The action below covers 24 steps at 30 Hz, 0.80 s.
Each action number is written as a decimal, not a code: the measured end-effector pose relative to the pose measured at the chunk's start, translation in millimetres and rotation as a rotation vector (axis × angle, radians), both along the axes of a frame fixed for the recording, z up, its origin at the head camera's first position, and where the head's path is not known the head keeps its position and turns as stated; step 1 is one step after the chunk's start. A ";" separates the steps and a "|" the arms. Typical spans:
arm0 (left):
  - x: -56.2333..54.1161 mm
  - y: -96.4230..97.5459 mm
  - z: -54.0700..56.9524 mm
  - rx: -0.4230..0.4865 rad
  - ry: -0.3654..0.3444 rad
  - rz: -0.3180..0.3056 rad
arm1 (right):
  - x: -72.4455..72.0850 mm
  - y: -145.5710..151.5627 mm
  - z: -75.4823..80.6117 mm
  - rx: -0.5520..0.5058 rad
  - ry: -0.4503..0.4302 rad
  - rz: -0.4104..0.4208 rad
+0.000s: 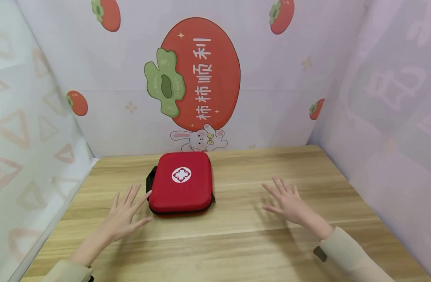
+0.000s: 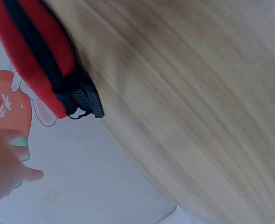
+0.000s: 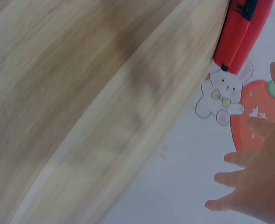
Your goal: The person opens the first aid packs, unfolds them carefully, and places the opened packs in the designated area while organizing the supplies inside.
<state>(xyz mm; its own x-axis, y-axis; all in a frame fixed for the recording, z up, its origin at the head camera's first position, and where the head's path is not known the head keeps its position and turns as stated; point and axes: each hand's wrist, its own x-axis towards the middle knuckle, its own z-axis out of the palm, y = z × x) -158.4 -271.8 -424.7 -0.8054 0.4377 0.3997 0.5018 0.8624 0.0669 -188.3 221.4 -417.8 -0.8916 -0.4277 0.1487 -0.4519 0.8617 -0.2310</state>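
A red zippered first-aid case (image 1: 187, 192) with a white cross emblem lies closed on the wooden table. Its black strap handle (image 1: 150, 179) sticks out on the left side, and a zipper pull hangs at the right. My left hand (image 1: 122, 219) hovers with spread fingers just left of the case's front corner; in the head view a fingertip overlaps its edge, and contact cannot be told. Well to the right of the case, my right hand (image 1: 287, 203) is held over the table, fingers spread, holding nothing. The left wrist view shows the handle (image 2: 88, 95) close up.
The wooden table (image 1: 236, 243) reaches back to a white wall cloth (image 1: 272, 78) printed with persimmons and a rabbit. Similar cloth panels (image 1: 384, 117) stand along the left and right sides.
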 end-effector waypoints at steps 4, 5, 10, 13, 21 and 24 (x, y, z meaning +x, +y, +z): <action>-5.8 4.3 5.3 0.000 -0.034 -0.001 | -3.0 -14.8 -0.8 -0.055 -0.094 0.048; -7.2 5.3 6.2 0.002 -0.051 -0.003 | -3.6 -18.7 -1.1 -0.074 -0.111 0.061; -14.7 10.7 10.5 0.013 -0.112 -0.008 | -8.8 -37.9 -3.9 -0.133 -0.118 0.129; -18.8 13.8 12.1 0.023 -0.141 -0.013 | -12.5 -49.1 -5.4 -0.166 -0.130 0.162; -29.4 22.3 11.9 0.072 -0.193 -0.037 | -23.4 -78.6 -9.9 -0.346 -0.242 0.216; -32.6 24.8 12.4 0.085 -0.225 -0.038 | -28.4 -89.9 -12.2 -0.387 -0.250 0.249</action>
<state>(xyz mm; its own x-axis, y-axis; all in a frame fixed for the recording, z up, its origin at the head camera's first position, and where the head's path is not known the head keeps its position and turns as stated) -191.0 -247.0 -412.3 -0.8621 0.4416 0.2487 0.4978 0.8298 0.2523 -216.7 131.5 -429.9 -0.7985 -0.5870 0.1335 -0.5223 0.5654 -0.6384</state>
